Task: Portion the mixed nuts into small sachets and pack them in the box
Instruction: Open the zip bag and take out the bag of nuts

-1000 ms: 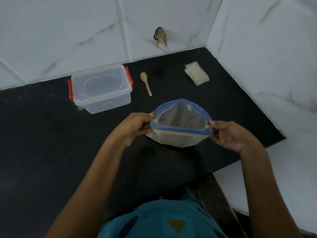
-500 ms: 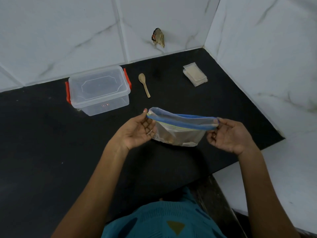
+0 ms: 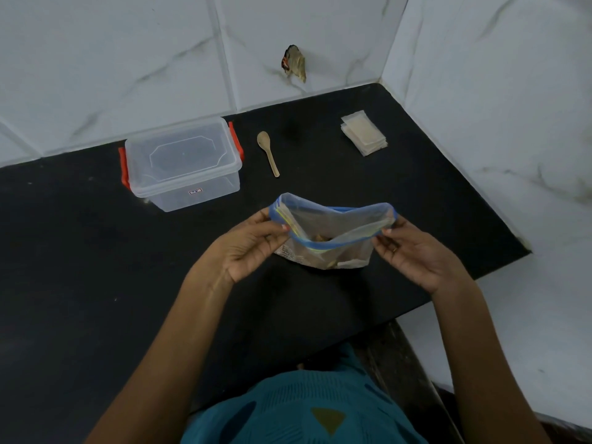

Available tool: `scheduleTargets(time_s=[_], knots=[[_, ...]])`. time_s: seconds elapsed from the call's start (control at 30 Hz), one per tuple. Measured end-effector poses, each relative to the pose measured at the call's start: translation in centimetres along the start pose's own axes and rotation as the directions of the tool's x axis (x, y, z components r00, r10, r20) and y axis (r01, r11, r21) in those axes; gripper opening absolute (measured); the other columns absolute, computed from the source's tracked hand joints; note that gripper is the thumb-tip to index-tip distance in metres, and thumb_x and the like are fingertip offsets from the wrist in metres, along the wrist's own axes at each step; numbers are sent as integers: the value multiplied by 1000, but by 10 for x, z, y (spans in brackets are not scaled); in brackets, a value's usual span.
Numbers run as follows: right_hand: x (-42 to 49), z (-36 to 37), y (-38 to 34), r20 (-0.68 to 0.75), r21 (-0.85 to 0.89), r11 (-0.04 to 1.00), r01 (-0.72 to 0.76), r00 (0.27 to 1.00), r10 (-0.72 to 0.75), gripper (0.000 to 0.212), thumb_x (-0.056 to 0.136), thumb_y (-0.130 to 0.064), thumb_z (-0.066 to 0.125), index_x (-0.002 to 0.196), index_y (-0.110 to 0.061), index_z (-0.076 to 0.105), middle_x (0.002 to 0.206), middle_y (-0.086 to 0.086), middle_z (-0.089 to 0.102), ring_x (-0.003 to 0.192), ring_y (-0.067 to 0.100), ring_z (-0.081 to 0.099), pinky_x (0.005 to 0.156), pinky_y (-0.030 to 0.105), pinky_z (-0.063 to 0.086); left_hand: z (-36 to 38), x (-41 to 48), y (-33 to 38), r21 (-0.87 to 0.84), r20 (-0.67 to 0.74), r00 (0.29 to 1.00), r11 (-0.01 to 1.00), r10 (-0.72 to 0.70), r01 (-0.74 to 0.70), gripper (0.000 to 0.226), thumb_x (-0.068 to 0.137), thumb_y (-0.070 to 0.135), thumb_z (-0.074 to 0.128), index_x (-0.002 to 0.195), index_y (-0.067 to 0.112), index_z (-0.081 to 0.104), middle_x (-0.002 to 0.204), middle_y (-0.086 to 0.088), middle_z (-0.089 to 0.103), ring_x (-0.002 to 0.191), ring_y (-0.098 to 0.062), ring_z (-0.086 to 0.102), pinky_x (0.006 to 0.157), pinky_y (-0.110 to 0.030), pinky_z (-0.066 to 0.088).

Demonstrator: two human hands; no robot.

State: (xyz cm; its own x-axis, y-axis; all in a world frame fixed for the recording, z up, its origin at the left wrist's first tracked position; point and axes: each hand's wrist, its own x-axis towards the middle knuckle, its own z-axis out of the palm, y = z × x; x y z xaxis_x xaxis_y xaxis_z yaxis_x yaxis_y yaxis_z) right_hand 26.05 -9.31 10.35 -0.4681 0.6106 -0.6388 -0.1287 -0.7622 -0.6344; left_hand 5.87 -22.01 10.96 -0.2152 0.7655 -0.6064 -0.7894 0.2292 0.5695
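Two hands hold a clear zip bag (image 3: 336,225) by the ends of its blue-edged mouth. The left hand (image 3: 253,243) pinches the left end and the right hand (image 3: 413,251) pinches the right end. The hands are held apart, and the mouth sags open between them. A few brown mixed nuts (image 3: 322,238) show inside the bag; its near rim crosses in front of them and hides most of them. The bag's bottom looks to sit on the countertop (image 3: 80,251), though it may hang just above it.

Beyond the bag and to its left stands a clear plastic box (image 3: 182,165) with its lid on and red clips at both ends. Straight beyond the bag, just right of the box, a small wooden spoon (image 3: 267,152) lies flat, bowl pointing away. Beyond the bag and to its right, well apart from it, lies a stack of small sachets (image 3: 363,133).

The countertop is matt black and fits into a corner of white marbled wall tiles (image 3: 112,59). Far beyond the bag, a small crumpled brownish object (image 3: 294,64) is stuck on the back wall. On the near side of the bag, both bare forearms reach in over a teal patterned garment (image 3: 304,411).
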Motion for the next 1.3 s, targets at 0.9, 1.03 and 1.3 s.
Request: scheduleTargets(time_s=[0.9, 1.03, 1.3], knots=[[-5, 5, 23, -82, 335, 941, 40, 997, -13, 12, 88, -2, 49, 83, -6, 59, 71, 7, 70, 64, 12, 69, 61, 26, 58, 16, -3, -38, -347, -90, 995, 936, 30, -60, 19, 90, -7, 44, 89, 4, 59, 86, -11, 64, 67, -16, 69, 62, -28, 58], [-1, 5, 27, 3, 439, 898, -9, 1000, 8, 24, 64, 4, 71, 82, -6, 60, 87, 8, 66, 75, 15, 67, 75, 40, 54, 20, -1, -44, -468, -61, 998, 882, 33, -58, 24, 93, -7, 37, 89, 6, 57, 87, -11, 62, 80, -17, 63, 87, -45, 48], [-4, -5, 25, -115, 174, 982, 69, 992, -50, 22, 95, -26, 43, 94, -12, 59, 93, 5, 65, 86, 16, 63, 72, 29, 51, 0, -6, -41, -250, -41, 999, 968, -19, 9, 26, 89, 26, 40, 91, 11, 61, 87, -7, 67, 90, -18, 62, 86, -35, 49]])
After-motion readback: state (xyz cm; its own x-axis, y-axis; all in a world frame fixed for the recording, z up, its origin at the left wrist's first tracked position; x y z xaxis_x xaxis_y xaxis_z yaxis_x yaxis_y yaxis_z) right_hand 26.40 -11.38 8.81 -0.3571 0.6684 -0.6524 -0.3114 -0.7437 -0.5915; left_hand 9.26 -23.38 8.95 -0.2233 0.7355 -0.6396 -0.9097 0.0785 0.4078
